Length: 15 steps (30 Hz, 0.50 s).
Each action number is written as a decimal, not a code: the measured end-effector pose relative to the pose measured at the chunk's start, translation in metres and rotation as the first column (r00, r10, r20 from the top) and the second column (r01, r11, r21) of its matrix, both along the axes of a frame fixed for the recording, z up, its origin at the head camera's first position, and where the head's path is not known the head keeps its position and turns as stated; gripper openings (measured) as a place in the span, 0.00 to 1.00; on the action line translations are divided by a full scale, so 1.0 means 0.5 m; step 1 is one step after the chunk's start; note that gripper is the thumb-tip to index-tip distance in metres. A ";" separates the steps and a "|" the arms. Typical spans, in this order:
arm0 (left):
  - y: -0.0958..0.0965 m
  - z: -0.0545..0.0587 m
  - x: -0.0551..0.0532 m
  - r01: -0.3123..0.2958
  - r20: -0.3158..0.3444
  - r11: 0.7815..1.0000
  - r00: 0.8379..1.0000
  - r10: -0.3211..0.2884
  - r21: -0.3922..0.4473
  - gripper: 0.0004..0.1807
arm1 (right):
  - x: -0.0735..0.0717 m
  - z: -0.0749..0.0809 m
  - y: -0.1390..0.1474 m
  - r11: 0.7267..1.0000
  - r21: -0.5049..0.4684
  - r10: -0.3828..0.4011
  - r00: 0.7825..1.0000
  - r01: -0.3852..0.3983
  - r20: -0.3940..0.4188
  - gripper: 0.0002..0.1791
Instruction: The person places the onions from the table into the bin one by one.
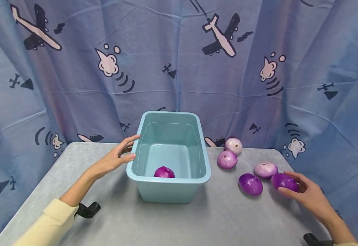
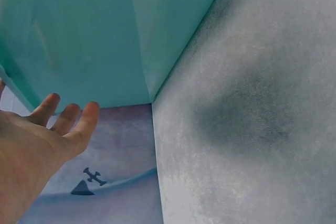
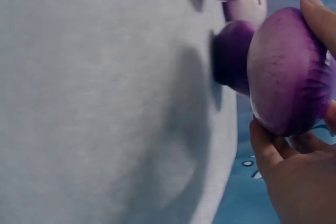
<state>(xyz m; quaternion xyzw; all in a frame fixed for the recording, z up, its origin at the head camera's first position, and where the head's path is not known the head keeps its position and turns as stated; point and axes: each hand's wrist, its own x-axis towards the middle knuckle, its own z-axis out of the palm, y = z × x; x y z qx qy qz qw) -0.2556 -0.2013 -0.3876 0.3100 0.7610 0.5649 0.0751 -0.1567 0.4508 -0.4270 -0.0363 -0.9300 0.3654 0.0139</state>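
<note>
Head view looks down; close wrist views share its table [image 1: 222, 220].

A bin [image 1: 168, 191] on the table [image 1: 129, 222] holds one onion [image 1: 164, 172], with other onions [image 1: 250, 185] to its right and a curtain [image 1: 154, 44] behind.

Head and both wrist views checked: I can read no text, label, brand or number. Pictorial prints only, on the curtain [image 1: 154, 82]: in the head view I log one airplane [image 1: 37, 31] toward 10 o'clock, another airplane print [image 1: 223, 40] toward 1 o'clock; neither carries legible lettering.
</note>
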 end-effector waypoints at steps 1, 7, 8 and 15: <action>-0.001 0.000 0.001 -0.004 -0.008 1.000 1.000 0.004 0.000 0.36 | -0.001 0.005 0.001 1.000 -0.003 0.001 1.000 -0.001 -0.013 0.45; -0.003 0.003 0.001 -0.026 -0.028 1.000 0.999 0.025 -0.012 0.36 | -0.008 0.034 -0.005 0.998 -0.059 0.018 0.993 -0.025 -0.117 0.40; -0.003 0.003 0.000 -0.031 -0.024 0.999 0.999 0.031 -0.014 0.36 | -0.010 0.039 -0.007 0.997 -0.069 0.028 0.990 -0.038 -0.140 0.39; -0.005 0.007 0.001 -0.059 0.028 0.998 0.998 0.059 -0.013 0.36 | -0.023 0.072 -0.033 0.985 -0.109 0.105 0.971 -0.130 -0.215 0.36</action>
